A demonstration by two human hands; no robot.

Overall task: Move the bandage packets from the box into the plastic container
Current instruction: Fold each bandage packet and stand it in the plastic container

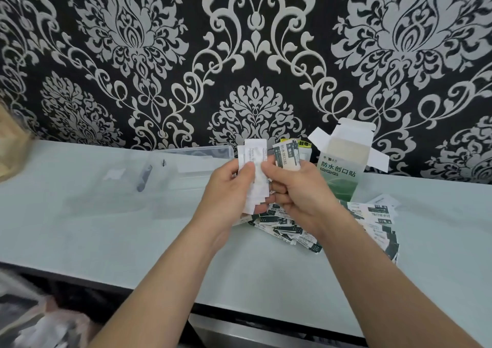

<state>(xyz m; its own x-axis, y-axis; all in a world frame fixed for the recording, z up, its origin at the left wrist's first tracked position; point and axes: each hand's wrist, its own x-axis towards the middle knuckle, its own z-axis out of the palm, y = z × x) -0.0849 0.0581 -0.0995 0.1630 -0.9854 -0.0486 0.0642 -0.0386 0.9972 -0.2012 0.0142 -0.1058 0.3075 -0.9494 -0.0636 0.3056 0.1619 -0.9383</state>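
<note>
On the counter (106, 227) near us lies a pile (287, 231) of packets. Above it, our left grip (234, 187) holds a white stack (255, 158) (blank backs facing us). Our right grip (295, 190) holds some green packets (286, 157). Behind them the box (343, 166) stands open on the right, and the clear container (191, 166) sits on the left.

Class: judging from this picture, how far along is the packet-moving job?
Done: the box stands open, with many packets lying loose on the table. In hand: the left hand grips a white stack, the right hand a printed bunch. Left: I see no packets in the clear plastic container, so all still need moving.
</note>
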